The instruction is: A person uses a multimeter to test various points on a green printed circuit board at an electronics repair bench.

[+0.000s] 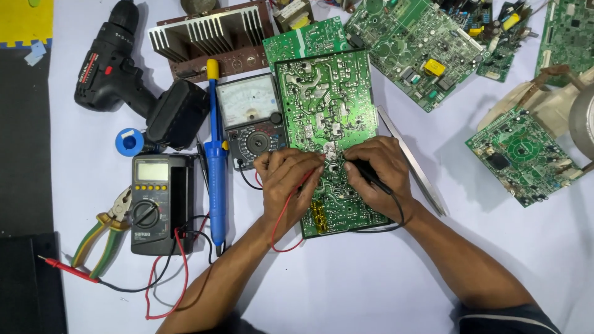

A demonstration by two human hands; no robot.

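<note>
Left hand grip clamped on red probe; right hand on black probe — both touching green circuit board.

This is an electronics repair workshop. The white desk is crowded with bare green circuit boards: one board lies solder side up in the middle, others are spread along the far edge and toward the right edge. Test gear sits left of the middle: an analog meter and a digital multimeter with red and black leads. Beside them lie a blue soldering iron, a solder spool, pliers, a cordless drill and a finned heat sink.
</note>
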